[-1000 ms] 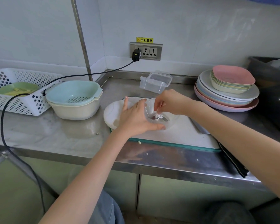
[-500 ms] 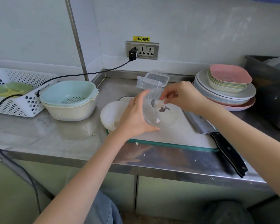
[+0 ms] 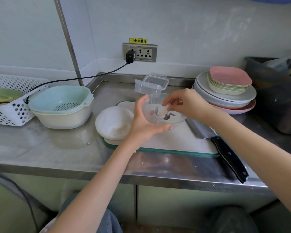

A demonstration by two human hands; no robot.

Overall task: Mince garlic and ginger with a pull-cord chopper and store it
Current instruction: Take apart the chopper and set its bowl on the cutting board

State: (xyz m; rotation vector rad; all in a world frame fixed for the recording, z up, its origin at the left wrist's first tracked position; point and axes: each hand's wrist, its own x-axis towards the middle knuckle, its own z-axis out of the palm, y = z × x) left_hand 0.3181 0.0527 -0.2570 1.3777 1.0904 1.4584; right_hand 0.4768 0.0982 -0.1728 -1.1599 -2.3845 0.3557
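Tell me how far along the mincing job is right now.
Done, apparently: the white chopper lid is off, lying on the cutting board. In hand: the left hand holds the clear chopper bowl tilted while the right hand grips the blade insert. Left: filling the storage container.

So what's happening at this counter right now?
A person holds the clear chopper bowl tilted above the cutting board in the left hand. The right hand reaches into it, fingers pinching the white blade piece. The white chopper lid lies on the board's left end, a knife at its right end, and an empty clear storage box waits behind.
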